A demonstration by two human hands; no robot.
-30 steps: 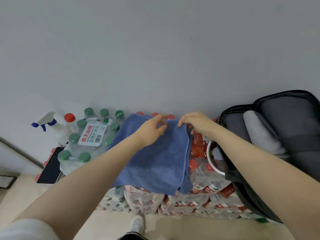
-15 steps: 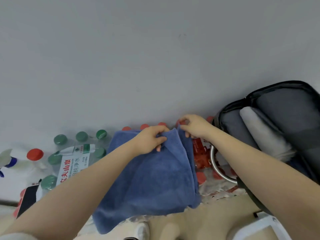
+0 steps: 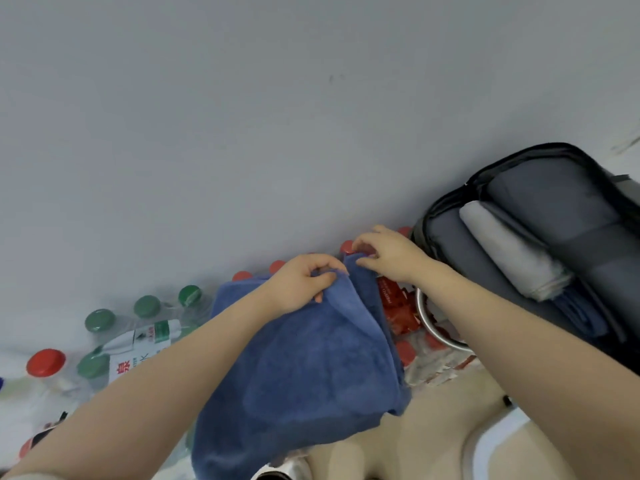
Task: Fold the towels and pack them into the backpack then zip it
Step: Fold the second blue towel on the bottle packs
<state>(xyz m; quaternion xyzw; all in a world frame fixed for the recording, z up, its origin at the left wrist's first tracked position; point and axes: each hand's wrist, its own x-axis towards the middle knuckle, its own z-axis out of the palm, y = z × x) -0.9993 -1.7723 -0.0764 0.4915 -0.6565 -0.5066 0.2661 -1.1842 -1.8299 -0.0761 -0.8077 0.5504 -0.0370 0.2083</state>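
A blue towel lies draped over packs of bottled water, its near edge hanging down. My left hand pinches the towel's far edge near the middle. My right hand pinches the far right corner just beside it. To the right an open dark backpack leans against the wall. Inside it lie a folded grey towel and a darker blue folded cloth below that.
Shrink-wrapped water bottles with green caps and red caps stand at the left against the grey wall. A metal bowl rim and red-labelled bottles sit between towel and backpack. Beige floor shows below.
The view has tilted upward, so everything sits lower in frame. Both hands stay pinched on the towel's far edge, and a raised fold has formed in the cloth between them.
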